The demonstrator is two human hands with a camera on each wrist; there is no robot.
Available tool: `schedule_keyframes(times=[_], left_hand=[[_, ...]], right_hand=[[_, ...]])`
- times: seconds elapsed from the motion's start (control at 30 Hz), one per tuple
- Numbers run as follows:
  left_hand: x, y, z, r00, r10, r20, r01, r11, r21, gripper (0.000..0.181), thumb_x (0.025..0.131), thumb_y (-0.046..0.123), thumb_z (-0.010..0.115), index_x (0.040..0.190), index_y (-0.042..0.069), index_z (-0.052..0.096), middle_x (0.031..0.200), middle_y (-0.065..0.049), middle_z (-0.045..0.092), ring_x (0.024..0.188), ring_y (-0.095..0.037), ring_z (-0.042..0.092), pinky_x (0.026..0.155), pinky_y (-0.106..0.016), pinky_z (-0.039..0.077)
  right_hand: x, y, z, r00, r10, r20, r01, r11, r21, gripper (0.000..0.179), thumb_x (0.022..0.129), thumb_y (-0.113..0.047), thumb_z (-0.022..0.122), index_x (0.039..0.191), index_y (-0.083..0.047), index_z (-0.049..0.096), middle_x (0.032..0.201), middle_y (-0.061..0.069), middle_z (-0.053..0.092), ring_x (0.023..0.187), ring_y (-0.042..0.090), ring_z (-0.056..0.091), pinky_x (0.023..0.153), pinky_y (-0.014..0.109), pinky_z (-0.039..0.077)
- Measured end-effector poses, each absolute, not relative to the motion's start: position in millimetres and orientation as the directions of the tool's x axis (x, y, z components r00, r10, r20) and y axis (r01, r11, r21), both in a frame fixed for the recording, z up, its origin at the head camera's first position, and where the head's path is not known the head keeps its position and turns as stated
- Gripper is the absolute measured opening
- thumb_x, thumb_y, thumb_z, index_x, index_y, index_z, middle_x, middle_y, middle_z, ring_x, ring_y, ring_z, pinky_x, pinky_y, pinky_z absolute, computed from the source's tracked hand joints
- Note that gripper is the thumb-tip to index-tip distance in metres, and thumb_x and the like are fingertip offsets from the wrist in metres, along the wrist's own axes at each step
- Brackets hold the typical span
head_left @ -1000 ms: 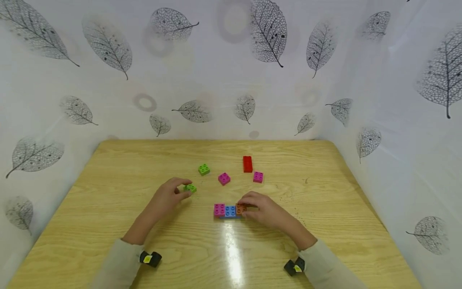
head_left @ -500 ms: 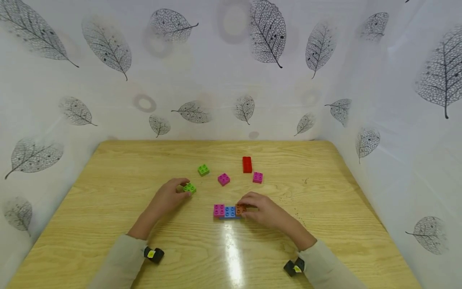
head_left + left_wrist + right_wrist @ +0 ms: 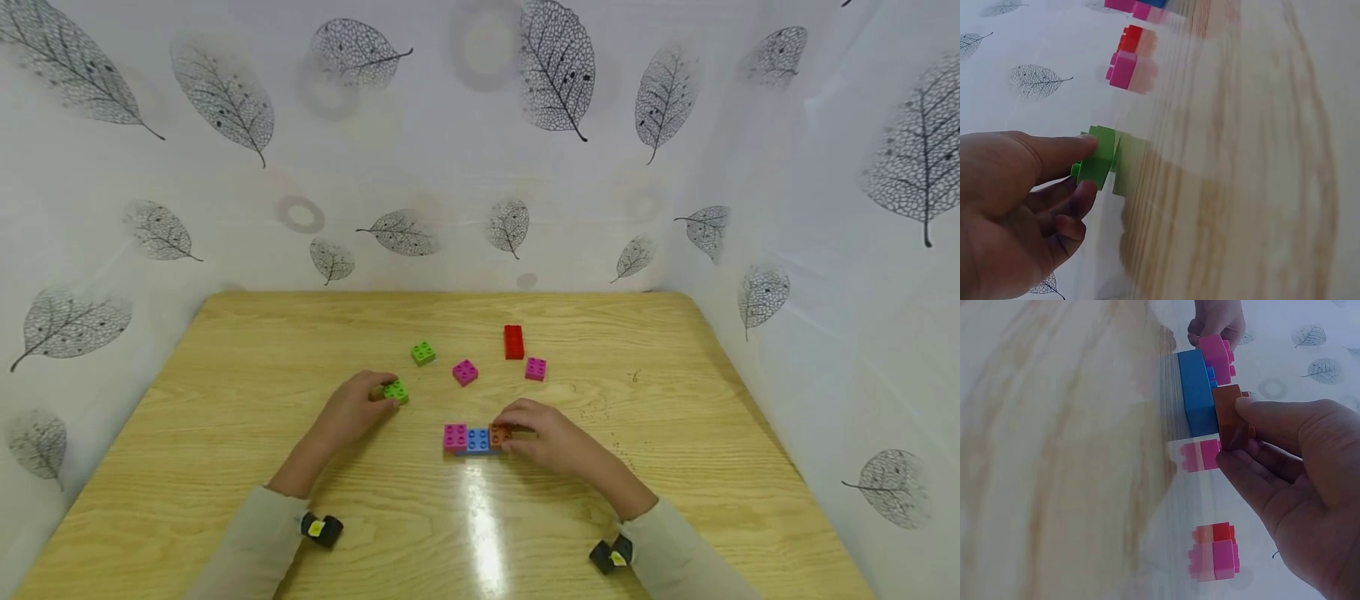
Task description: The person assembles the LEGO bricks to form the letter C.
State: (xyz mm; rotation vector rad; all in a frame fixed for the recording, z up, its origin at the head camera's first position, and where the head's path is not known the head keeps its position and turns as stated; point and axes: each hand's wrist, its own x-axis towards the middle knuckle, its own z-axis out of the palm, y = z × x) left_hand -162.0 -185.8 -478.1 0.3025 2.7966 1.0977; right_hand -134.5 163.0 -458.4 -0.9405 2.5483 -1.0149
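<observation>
My left hand pinches a green toy building brick between thumb and fingers; the left wrist view shows this green brick close over the tabletop. With thumb and fingertips my right hand grips an orange brick at the right end of a blue brick. On the blue brick's left end sits a pink brick, jutting a little past it. In the right wrist view the orange brick is up on top of the blue brick, at its near end.
Behind the hands lie a second green brick, a magenta brick, another magenta brick and a long red brick. They rest on a wooden table, backed by a leaf-print curtain.
The left hand and its green brick have shifted only slightly, the brick turning a little in the fingers. The right hand stays at the orange brick.
</observation>
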Motion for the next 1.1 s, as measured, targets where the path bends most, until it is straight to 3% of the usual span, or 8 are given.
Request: schedule_keyframes(times=[0.2,0.33,0.77,1.1], left_hand=[[-155,-178,-472,-0.968,0.247,-0.052,0.130,0.664,0.736,0.047,0.097,0.020,0.069,0.141,0.007,0.057,0.135,-0.015,0.059,0.095,-0.021,0.060,0.076,-0.035,0.052],[-147,-171,-462,-0.958,0.288,-0.015,0.171,0.609,0.774,0.047,0.097,0.022,0.068,0.141,0.010,0.057,0.134,-0.011,0.060,0.090,-0.017,0.059,0.067,-0.028,0.051],[-127,-146,-447,-0.899,0.436,0.027,0.289,0.547,0.785,0.043,0.096,0.018,0.070,0.137,0.011,0.061,0.128,-0.002,0.064,0.089,-0.013,0.057,0.071,-0.025,0.052],[-122,-127,-454,-0.871,0.490,-0.039,0.274,0.549,0.790,0.039,0.097,0.025,0.068,0.135,0.018,0.063,0.126,0.007,0.063,0.090,-0.010,0.057,0.074,-0.025,0.051]], right_hand=[[-134,163,-459,-0.762,-0.647,0.012,-0.485,0.559,-0.673,0.032,0.096,-0.019,0.071,0.127,-0.016,0.069,0.123,-0.004,0.065,0.111,0.014,0.062,0.092,0.033,0.054],[-134,164,-460,-0.764,-0.645,0.015,-0.485,0.559,-0.673,0.031,0.096,-0.018,0.071,0.126,-0.017,0.069,0.122,-0.005,0.065,0.110,0.013,0.062,0.092,0.032,0.054],[-135,162,-461,-0.754,-0.656,0.029,-0.506,0.552,-0.663,0.031,0.096,-0.019,0.070,0.127,-0.016,0.069,0.122,-0.004,0.065,0.112,0.013,0.062,0.093,0.033,0.054],[-135,163,-459,-0.758,-0.652,0.010,-0.489,0.559,-0.669,0.032,0.096,-0.018,0.070,0.128,-0.016,0.068,0.124,-0.004,0.064,0.113,0.013,0.061,0.094,0.035,0.053]])
